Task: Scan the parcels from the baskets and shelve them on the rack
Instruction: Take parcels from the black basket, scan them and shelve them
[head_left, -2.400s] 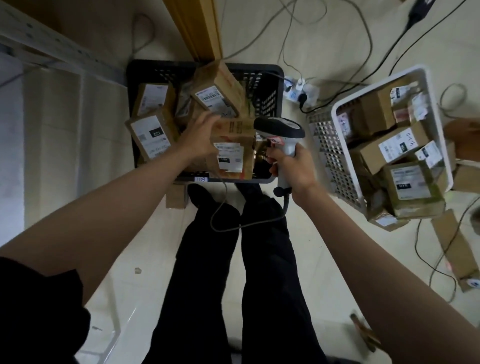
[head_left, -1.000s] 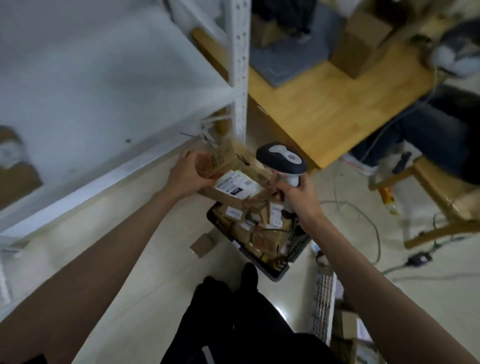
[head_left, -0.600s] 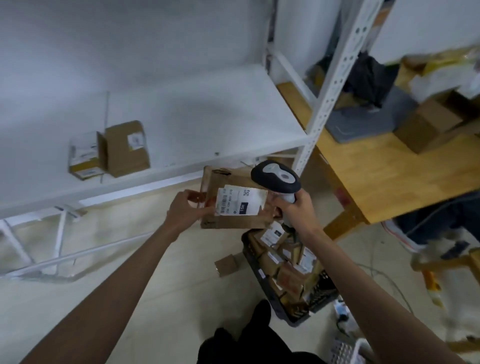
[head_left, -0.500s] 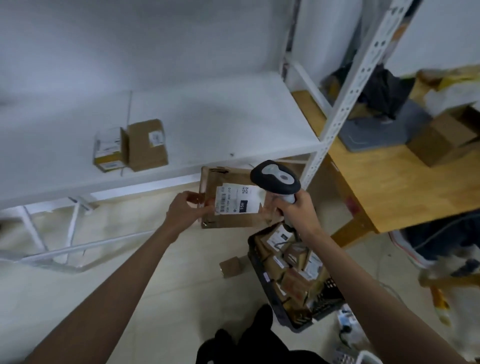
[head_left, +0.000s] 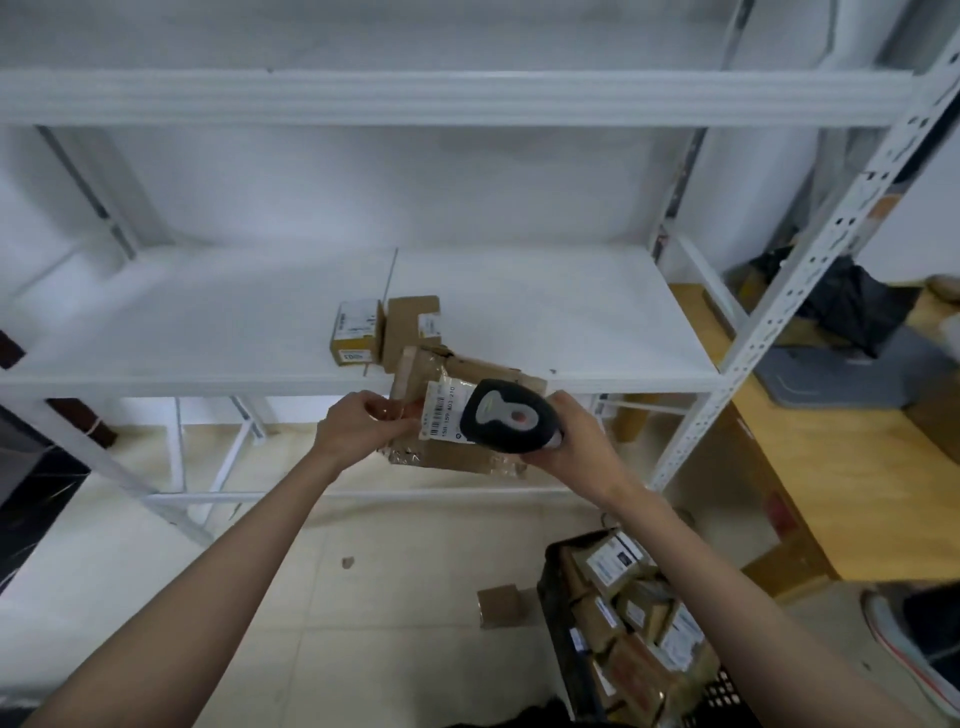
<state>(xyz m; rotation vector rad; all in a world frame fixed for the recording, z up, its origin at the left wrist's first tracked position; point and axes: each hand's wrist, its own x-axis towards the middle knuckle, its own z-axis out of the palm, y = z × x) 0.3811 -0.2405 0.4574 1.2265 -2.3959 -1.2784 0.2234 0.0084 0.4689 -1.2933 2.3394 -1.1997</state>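
Observation:
A flat brown cardboard parcel (head_left: 447, 457) with a white barcode label is held in front of the white rack (head_left: 519, 322), just below the front edge of its lower shelf. My left hand (head_left: 358, 426) grips the parcel's left edge. My right hand (head_left: 576, 441) grips a black and grey barcode scanner (head_left: 506, 423), whose head covers the right part of the label. Two small parcels (head_left: 387, 332) stand side by side on the shelf behind. A black basket (head_left: 558, 618) full of several labelled parcels sits on the floor at the lower right.
A small loose box (head_left: 501, 605) lies on the tiled floor left of the basket. A wooden table (head_left: 831, 467) stands right of the rack's perforated upright (head_left: 779, 306), with dark items on it. A person's shoe (head_left: 909, 639) shows at the far right.
The view has risen from the basket to face the rack. The parcel, lifted out of the basket, now sits closer to the shelf edge, and the scanner head has moved over its label.

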